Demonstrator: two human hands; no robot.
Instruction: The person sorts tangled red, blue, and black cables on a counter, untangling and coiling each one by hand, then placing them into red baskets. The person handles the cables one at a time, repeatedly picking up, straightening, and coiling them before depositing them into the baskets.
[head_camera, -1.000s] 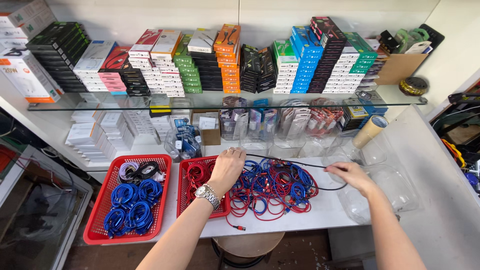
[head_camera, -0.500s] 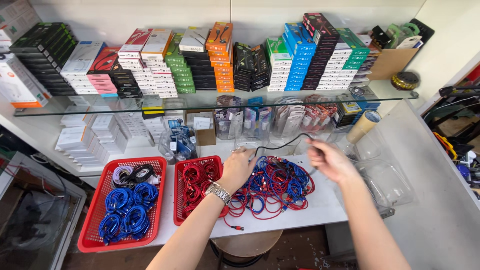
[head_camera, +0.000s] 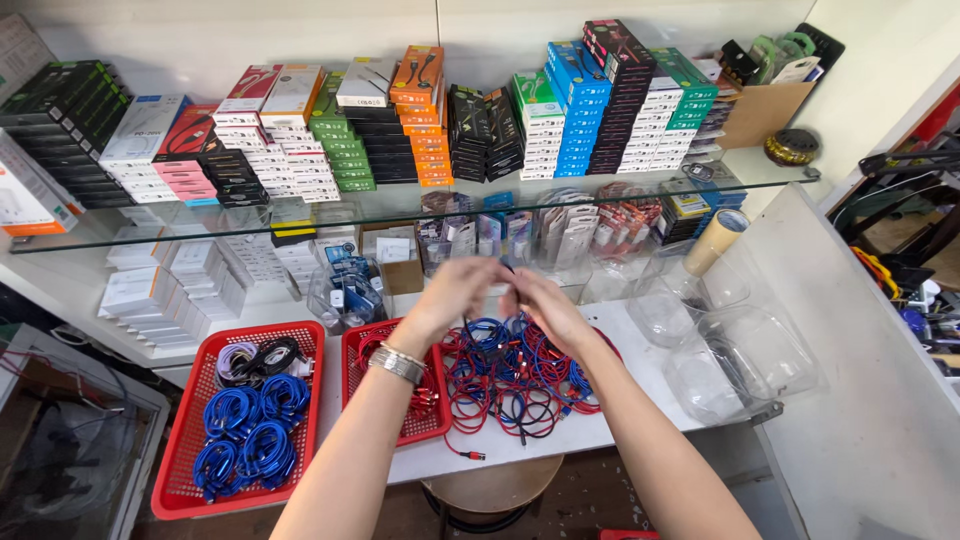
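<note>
My left hand (head_camera: 455, 290), with a metal watch on its wrist, and my right hand (head_camera: 545, 308) meet above a loose pile of red and blue cables (head_camera: 510, 385) on the white counter (head_camera: 420, 462). Both are motion-blurred. Their fingers pinch a thin black cable (head_camera: 503, 268), of which only a short dark bit shows between them. Under my left forearm lies a small red basket (head_camera: 432, 425) holding red cables.
At the left, a bigger red basket (head_camera: 175, 495) holds coiled blue cables (head_camera: 245, 440) plus black and white ones (head_camera: 255, 360). Clear plastic tubs (head_camera: 740, 360) and a tape roll (head_camera: 715, 240) stand right. A glass shelf (head_camera: 400, 205) carries stacked boxes. A stool (head_camera: 490, 490) sits below.
My hands were apart with a black cable stretched between them over the pile. They have risen and come together in the middle, gathering that cable.
</note>
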